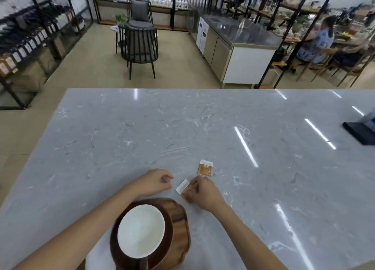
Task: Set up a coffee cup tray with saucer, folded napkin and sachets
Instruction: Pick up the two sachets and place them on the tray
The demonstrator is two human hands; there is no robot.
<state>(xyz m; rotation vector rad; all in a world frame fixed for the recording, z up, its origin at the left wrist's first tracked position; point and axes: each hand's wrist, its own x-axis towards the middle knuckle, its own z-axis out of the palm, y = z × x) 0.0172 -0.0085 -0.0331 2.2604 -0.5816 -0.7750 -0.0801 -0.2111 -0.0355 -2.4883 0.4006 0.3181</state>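
A dark wooden tray [179, 227] lies at the near edge of the grey marble table, with a white saucer [141, 230] on its left part. Just beyond the tray, my right hand [205, 192] pinches an orange-and-white sachet [185, 188], which is tilted and low over the table. A second orange sachet [205, 167] lies flat on the table a little farther away. My left hand [155, 181] hovers left of the held sachet, fingers loosely curled and holding nothing. Something white, perhaps a napkin [97, 255], shows under the tray's near left edge.
A black flat object [359, 133] lies at the table's far right edge. Beyond the table [182, 123] are dark chairs [140, 46], a steel counter [239, 44], shelving, and a person seated at the far right.
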